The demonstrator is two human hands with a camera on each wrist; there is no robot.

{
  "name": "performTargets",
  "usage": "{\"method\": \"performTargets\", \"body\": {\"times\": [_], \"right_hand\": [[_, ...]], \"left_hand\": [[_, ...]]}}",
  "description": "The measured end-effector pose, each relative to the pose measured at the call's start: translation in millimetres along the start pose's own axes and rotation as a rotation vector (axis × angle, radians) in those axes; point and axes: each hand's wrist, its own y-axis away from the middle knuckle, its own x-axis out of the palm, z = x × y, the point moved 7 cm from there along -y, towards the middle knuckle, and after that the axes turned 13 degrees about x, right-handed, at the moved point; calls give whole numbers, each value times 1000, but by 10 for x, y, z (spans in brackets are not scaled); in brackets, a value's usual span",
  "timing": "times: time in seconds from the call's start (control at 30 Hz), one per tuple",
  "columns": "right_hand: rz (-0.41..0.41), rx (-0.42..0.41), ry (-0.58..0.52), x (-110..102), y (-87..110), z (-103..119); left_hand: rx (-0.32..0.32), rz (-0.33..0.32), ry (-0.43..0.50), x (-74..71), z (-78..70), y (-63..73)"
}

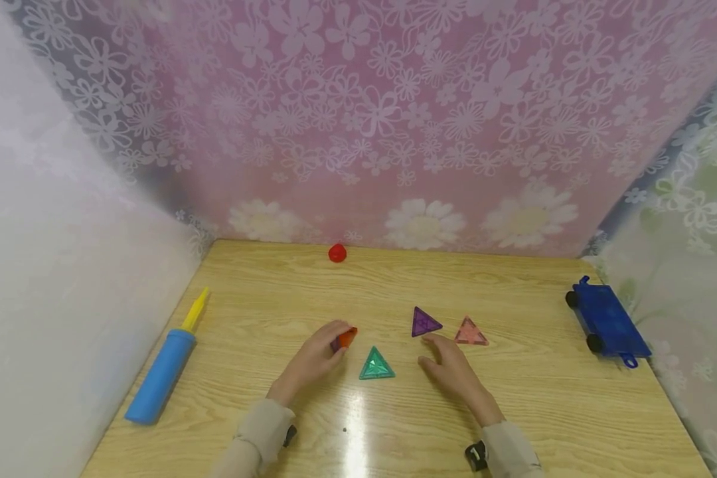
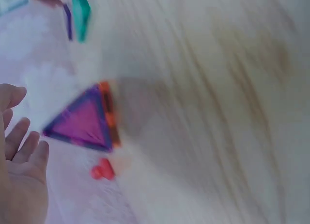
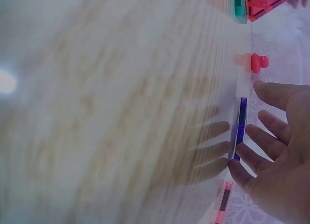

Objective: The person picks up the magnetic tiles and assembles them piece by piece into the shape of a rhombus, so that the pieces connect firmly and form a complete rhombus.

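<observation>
An orange triangular tile (image 1: 347, 336) lies on the table, and a purple-and-magenta triangular tile (image 2: 80, 120) stands tilted up along it. My left hand (image 1: 312, 355) is beside the pair; in the left wrist view its loosely bent fingers (image 2: 23, 141) are near the upright tile's tip, with no grip visible. Between my hands lies a green triangular tile (image 1: 376, 365). Over on the right, my right hand (image 1: 454, 368) has its fingers spread and holds nothing. Its fingertips are close to a flat purple triangular tile (image 1: 424, 322); whether they touch is unclear. A pink triangular tile (image 1: 470, 331) lies just right of that.
A blue hand pump (image 1: 162, 377) with a yellow nozzle lies along the table's left side. Near the right edge stands a blue wheeled toy base (image 1: 611, 320). A small red object (image 1: 337, 253) sits at the back, before the flowered pink curtain (image 1: 358, 133).
</observation>
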Motion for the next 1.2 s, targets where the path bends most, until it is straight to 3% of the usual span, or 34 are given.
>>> {"method": "performTargets", "body": {"times": [0.1, 0.23, 0.37, 0.5, 0.67, 1.2], "right_hand": [[-3, -5, 7, -1, -8, 8], [-9, -25, 12, 0, -22, 21], [-14, -51, 13, 2, -37, 38], [-16, -60, 13, 6, -49, 50], [-12, -55, 35, 11, -67, 54], [2, -42, 50, 51, -62, 40]], "left_hand": [[33, 34, 39, 70, -150, -13], [-66, 166, 145, 265, -209, 41], [-142, 300, 168, 461, -199, 120], [-218, 377, 184, 582, -152, 212], [-247, 408, 186, 635, -127, 257], [-274, 418, 175, 627, -136, 259]]}}
